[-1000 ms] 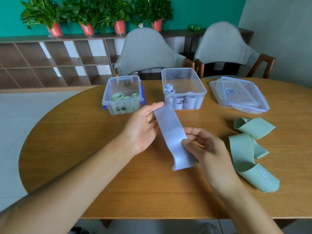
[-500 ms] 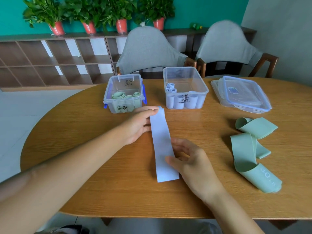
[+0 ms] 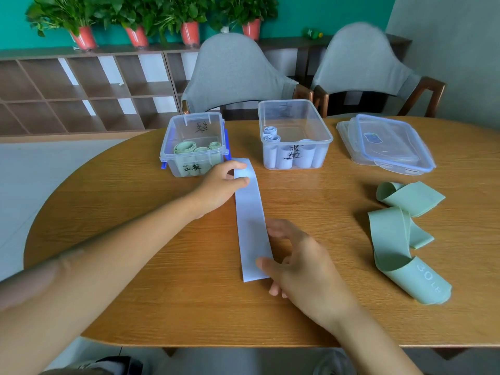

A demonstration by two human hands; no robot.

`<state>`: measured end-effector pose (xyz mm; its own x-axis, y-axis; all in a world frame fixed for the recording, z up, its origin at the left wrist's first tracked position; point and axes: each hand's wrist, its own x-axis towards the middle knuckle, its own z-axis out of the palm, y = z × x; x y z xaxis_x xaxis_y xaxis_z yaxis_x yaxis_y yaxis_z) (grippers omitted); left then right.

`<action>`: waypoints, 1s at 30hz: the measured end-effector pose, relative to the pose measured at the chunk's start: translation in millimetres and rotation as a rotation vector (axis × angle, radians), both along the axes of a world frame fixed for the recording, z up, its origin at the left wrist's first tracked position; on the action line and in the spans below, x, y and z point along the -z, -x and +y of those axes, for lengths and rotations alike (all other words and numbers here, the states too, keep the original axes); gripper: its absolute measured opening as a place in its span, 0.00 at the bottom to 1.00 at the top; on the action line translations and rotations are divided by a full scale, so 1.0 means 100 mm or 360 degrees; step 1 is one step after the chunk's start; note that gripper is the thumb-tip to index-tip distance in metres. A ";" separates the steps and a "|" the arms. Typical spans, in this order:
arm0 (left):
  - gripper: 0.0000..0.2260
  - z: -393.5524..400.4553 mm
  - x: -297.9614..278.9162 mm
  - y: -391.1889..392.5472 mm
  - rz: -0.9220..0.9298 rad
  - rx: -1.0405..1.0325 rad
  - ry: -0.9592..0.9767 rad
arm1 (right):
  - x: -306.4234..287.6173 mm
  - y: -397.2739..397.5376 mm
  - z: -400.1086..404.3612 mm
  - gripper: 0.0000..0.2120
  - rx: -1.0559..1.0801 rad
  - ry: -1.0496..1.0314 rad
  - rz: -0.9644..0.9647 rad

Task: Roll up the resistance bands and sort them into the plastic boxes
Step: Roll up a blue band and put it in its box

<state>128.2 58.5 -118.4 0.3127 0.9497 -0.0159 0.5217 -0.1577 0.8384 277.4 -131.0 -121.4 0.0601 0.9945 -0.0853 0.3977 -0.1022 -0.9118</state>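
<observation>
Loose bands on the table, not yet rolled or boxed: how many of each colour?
Blue band, flat, held by the left hand and right hand: 1
Green bands, tangled pile; appears to be: 2
Total: 3

Bright even daylight, soft shadows, wide-angle bowing at edges.
</observation>
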 end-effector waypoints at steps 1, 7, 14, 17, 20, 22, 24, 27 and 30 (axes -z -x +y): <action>0.21 0.00 0.02 0.00 0.0026 -0.0034 -0.0016 | -0.01 0.00 -0.01 0.24 -0.0006 -0.0011 -0.0035; 0.26 0.06 0.04 -0.01 0.0161 -0.0069 -0.0021 | 0.03 0.01 0.01 0.10 0.0198 -0.0221 -0.0312; 0.17 -0.12 0.05 0.02 0.0083 0.0052 -0.0184 | 0.02 0.01 0.00 0.08 0.0194 -0.0254 -0.0230; 0.13 -0.33 0.20 0.14 -0.0043 0.0038 -0.0321 | 0.02 0.01 -0.01 0.08 0.0199 -0.0276 -0.0252; 0.09 -0.67 0.27 0.26 -0.0118 0.0095 -0.0426 | 0.04 0.00 -0.01 0.06 0.0220 -0.0360 -0.0396; 0.07 -0.94 0.24 0.34 -0.0134 0.0133 -0.0455 | 0.03 -0.03 -0.02 0.06 0.0155 -0.0409 -0.0507; 0.06 -1.21 0.21 0.42 -0.0091 0.0168 -0.0468 | 0.02 -0.05 -0.03 0.06 0.0035 -0.0446 -0.0576; 0.07 -1.54 0.17 0.51 0.0016 0.0226 -0.0500 | 0.00 -0.09 -0.06 0.07 -0.0123 -0.0448 -0.0601; 0.07 -1.71 0.16 0.55 0.0068 0.0266 -0.0491 | -0.03 -0.10 -0.09 0.06 -0.0229 -0.0375 -0.0603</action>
<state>73.4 -112.7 -134.3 0.4696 0.8475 0.2474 0.5009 -0.4865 0.7158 287.5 -139.8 -118.5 -0.0966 0.9846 0.1455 0.7022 0.1710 -0.6912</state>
